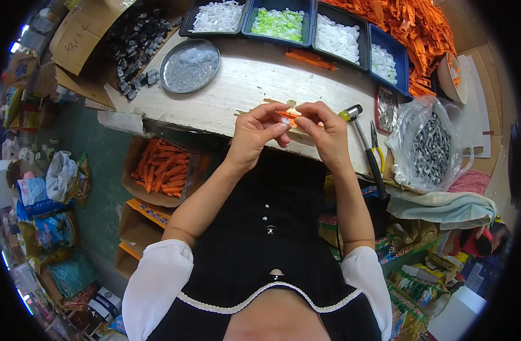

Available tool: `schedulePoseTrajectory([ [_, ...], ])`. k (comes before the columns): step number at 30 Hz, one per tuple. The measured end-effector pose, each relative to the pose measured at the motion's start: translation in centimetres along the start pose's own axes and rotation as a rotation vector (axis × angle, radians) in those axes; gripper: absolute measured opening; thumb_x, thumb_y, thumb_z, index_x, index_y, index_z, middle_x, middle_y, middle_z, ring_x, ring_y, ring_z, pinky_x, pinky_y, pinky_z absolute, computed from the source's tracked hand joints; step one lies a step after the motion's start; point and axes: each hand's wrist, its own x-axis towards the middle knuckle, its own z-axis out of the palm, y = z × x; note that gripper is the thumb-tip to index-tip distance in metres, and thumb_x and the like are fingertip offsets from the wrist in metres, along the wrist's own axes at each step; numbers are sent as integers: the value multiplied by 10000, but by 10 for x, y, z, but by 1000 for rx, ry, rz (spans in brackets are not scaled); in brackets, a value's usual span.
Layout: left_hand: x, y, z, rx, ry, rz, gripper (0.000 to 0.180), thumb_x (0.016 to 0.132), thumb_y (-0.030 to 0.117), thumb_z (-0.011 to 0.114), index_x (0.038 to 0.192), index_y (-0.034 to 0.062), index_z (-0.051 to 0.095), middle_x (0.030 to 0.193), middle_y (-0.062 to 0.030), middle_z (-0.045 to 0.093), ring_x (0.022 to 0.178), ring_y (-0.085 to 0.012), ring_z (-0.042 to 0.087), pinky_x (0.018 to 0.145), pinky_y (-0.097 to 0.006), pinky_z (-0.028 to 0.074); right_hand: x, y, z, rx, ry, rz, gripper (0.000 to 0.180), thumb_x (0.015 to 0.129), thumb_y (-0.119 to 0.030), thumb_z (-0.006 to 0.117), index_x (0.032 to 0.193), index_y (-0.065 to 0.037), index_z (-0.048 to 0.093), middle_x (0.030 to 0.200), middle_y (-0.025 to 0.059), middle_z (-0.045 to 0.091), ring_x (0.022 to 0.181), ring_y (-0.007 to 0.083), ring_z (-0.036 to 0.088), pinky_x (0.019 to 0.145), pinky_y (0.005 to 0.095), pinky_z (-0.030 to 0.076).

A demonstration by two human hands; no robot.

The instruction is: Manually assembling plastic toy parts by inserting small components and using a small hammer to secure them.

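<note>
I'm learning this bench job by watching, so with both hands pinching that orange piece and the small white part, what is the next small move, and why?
Probably press the small white part home into the orange piece. The left hand holds the white part at its fingertips right against the orange piece, which the right hand steadies over the table edge. Whether it is already seated is hidden by the fingers.

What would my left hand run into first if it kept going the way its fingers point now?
Probably the right hand: the left hand points toward it across the small orange piece both pinch; depth is hard to judge.
</note>
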Motion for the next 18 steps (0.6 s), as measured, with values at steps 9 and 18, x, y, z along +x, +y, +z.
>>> schedulePoseTrajectory([
  [9,-1,-1,0,-96,-33,-15,196,822,44,593,1006,-22,579,771,-71,609,623,-122,602,579,-251,523,-3,9,11,-130,37,-268,78,769,-11,625,837,-2,588,786,51,536,717,128,513,639,229,410],
  [18,1,-3,2,-26,12,28,178,825,60,598,980,-27,581,751,-69,606,573,-117,594,530,-234,513,2,13,16,-208,105,-329,68,777,-5,601,829,-8,558,788,67,525,712,157,516,648,247,404],
])
